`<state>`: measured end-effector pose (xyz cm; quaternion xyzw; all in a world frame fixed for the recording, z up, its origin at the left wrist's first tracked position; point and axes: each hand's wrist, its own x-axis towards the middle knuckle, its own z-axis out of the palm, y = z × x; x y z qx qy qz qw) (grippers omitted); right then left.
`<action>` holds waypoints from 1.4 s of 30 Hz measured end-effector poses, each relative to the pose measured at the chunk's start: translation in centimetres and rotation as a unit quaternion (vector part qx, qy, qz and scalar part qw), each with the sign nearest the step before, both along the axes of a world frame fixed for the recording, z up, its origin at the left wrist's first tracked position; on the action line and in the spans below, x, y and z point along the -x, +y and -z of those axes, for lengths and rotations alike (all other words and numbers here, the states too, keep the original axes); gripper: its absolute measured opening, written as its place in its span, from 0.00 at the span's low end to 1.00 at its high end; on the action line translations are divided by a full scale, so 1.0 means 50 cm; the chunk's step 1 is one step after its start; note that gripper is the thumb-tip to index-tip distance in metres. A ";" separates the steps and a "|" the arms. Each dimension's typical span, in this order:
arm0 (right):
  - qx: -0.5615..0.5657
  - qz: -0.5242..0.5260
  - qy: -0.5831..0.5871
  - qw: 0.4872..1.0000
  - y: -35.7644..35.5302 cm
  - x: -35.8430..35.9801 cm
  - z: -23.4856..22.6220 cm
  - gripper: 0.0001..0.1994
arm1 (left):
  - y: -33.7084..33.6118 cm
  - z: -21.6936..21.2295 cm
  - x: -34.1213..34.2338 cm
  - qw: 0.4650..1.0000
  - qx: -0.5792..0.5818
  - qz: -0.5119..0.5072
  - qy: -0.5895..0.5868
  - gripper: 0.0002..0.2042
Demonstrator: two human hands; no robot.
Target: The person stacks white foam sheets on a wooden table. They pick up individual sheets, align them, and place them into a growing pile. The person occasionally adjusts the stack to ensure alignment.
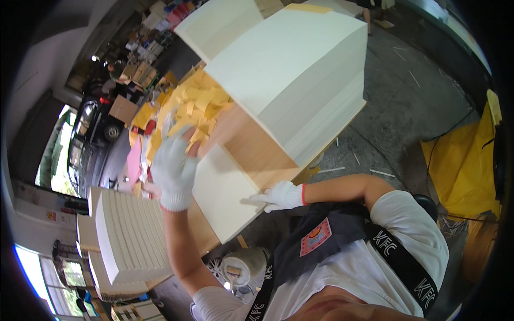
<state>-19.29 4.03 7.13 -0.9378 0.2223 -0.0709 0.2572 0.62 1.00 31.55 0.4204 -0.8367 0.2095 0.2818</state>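
Note:
A small stack of cream paper sheets (222, 190) lies on a wooden table (251, 144). My right hand (281, 196), in a white glove, rests flat on the stack's near right edge with fingers spread. My left hand (174, 168), also gloved, is raised with fingers apart over the stack's left edge and holds nothing that I can see. Behind the small stack towers a large block of cream paper (294, 75).
A heap of yellow paper scraps (195, 104) lies beyond my left hand. Banded bundles of cream paper (131, 235) are stacked at the lower left. A yellow sheet (466, 166) lies on the grey floor to the right. A roll of string (238, 267) sits under the table.

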 end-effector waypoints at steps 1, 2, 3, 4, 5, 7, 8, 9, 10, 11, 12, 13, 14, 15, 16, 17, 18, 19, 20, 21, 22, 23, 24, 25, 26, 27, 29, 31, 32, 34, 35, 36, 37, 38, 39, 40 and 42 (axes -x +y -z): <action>-0.002 -0.009 0.015 1.000 -0.012 0.027 -0.014 0.30 | -0.030 -0.040 0.074 0.998 0.025 0.045 -0.040 0.17; 0.016 -0.012 -0.023 1.000 -0.019 0.056 -0.010 0.29 | -0.053 -0.079 0.152 0.995 0.023 0.073 -0.065 0.16; 0.036 -0.012 -0.059 0.998 -0.034 0.088 0.010 0.27 | -0.087 -0.105 0.222 0.990 0.022 0.105 -0.089 0.15; 0.053 -0.009 -0.094 0.994 -0.047 0.128 0.027 0.26 | -0.128 -0.116 0.287 0.988 0.005 0.094 -0.122 0.15; 0.085 0.000 -0.118 0.989 -0.056 0.171 0.025 0.26 | -0.163 -0.129 0.351 0.985 -0.010 0.077 -0.155 0.14; 0.067 0.011 -0.130 0.989 -0.077 0.255 0.010 0.25 | -0.240 -0.151 0.461 0.978 -0.030 0.057 -0.201 0.13; 0.056 0.012 -0.137 0.989 -0.083 0.294 -0.006 0.25 | -0.285 -0.149 0.505 0.975 -0.037 0.054 -0.213 0.13; 0.046 0.013 -0.140 0.989 -0.093 0.336 -0.024 0.23 | -0.330 -0.145 0.549 0.972 -0.044 0.051 -0.224 0.12; 0.043 0.020 -0.158 0.986 -0.102 0.372 -0.037 0.23 | -0.370 -0.147 0.588 0.966 -0.055 0.019 -0.253 0.13; 0.037 0.033 -0.175 0.983 -0.110 0.411 -0.041 0.23 | -0.414 -0.140 0.631 0.958 -0.067 -0.006 -0.279 0.14; 0.031 0.044 -0.191 0.980 -0.119 0.450 -0.048 0.23 | -0.450 -0.130 0.666 0.948 -0.080 -0.033 -0.305 0.15; 0.014 0.064 -0.179 0.982 -0.130 0.493 -0.061 0.23 | -0.481 -0.116 0.697 0.942 -0.099 -0.033 -0.318 0.16; 0.008 0.079 -0.194 0.978 -0.140 0.532 -0.059 0.23 | -0.511 -0.106 0.726 0.936 -0.117 -0.034 -0.329 0.17; 0.001 0.093 -0.209 0.973 -0.151 0.569 -0.054 0.23 | -0.544 -0.092 0.747 0.929 -0.135 -0.038 -0.341 0.19; -0.004 0.094 -0.227 0.969 -0.162 0.600 -0.053 0.23 | -0.595 -0.071 0.717 0.948 -0.084 -0.042 -0.303 0.16; -0.028 0.091 -0.221 0.971 -0.173 0.627 -0.059 0.23 | -0.655 -0.051 0.651 0.963 -0.032 -0.048 -0.264 0.15; -0.057 0.088 -0.215 0.971 -0.183 0.651 -0.065 0.23 | -0.688 -0.052 0.605 0.972 0.016 -0.052 -0.227 0.13; -0.089 0.089 -0.206 0.970 -0.189 0.677 -0.066 0.22 | -0.697 -0.066 0.599 0.964 -0.023 -0.125 -0.232 0.14; -0.083 0.087 -0.227 0.966 -0.197 0.702 -0.066 0.22 | -0.701 -0.085 0.604 0.951 -0.055 -0.196 -0.234 0.15; -0.077 0.083 -0.249 0.962 -0.204 0.724 -0.065 0.21 | -0.699 -0.100 0.606 0.930 -0.087 -0.270 -0.234 0.15; -0.073 0.080 -0.271 0.957 -0.212 0.742 -0.057 0.21 | -0.674 -0.109 0.642 0.927 -0.154 -0.279 -0.196 0.17; -0.057 0.087 -0.276 0.955 -0.221 0.759 -0.045 0.19 | -0.638 -0.118 0.704 0.920 -0.218 -0.285 -0.156 0.18; -0.055 0.090 -0.297 0.949 -0.232 0.773 -0.034 0.19 | -0.620 -0.121 0.740 0.908 -0.279 -0.292 -0.113 0.20; -0.054 0.086 -0.320 0.942 -0.237 0.781 -0.027 0.19 | -0.622 -0.109 0.723 0.880 -0.386 -0.276 0.012 0.25; -0.053 0.094 -0.341 0.934 -0.247 0.792 -0.019 0.18 | -0.603 -0.108 0.767 0.879 -0.381 -0.286 0.011 0.25; -0.065 0.100 -0.373 0.920 -0.258 0.800 -0.014 0.18 | -0.573 -0.099 0.815 0.878 -0.376 -0.294 0.010 0.25; -0.080 0.072 -0.434 0.894 -0.276 0.787 0.014 0.18 | -0.543 -0.082 0.840 0.906 -0.324 -0.272 -0.033 0.25; -0.098 0.052 -0.441 0.891 -0.295 0.791 0.024 0.17 | -0.556 -0.063 0.829 0.930 -0.275 -0.226 -0.091 0.24; -0.098 0.054 -0.451 0.885 -0.301 0.799 0.020 0.17 | -0.565 -0.058 0.830 0.930 -0.273 -0.223 -0.102 0.24; -0.092 0.064 -0.475 0.873 -0.313 0.820 0.005 0.18 | -0.603 -0.078 0.855 0.887 -0.342 -0.305 -0.055 0.23; -0.089 0.066 -0.498 0.860 -0.320 0.819 0.011 0.17 | -0.606 -0.092 0.855 0.881 -0.364 -0.302 -0.003 0.16; -0.101 0.070 -0.502 0.856 -0.324 0.819 0.014 0.17 | -0.636 -0.093 0.802 0.879 -0.377 -0.270 0.107 0.13; -0.114 0.063 -0.505 0.853 -0.322 0.821 0.010 0.17 | -0.660 -0.100 0.712 0.866 -0.379 -0.240 0.220 0.09; -0.128 0.061 -0.506 0.851 -0.321 0.823 0.009 0.17 | -0.675 -0.124 0.647 0.856 -0.358 -0.245 0.280 0.07; -0.140 0.052 -0.504 0.851 -0.317 0.822 0.013 0.17 | -0.690 -0.159 0.574 0.883 -0.300 -0.283 0.223 0.07; -0.147 0.056 -0.500 0.852 -0.320 0.821 0.023 0.17 | -0.706 -0.176 0.588 0.905 -0.246 -0.306 0.163 0.07; -0.146 0.062 -0.498 0.853 -0.326 0.818 0.038 0.17 | -0.694 -0.149 0.608 0.940 -0.210 -0.253 0.097 0.11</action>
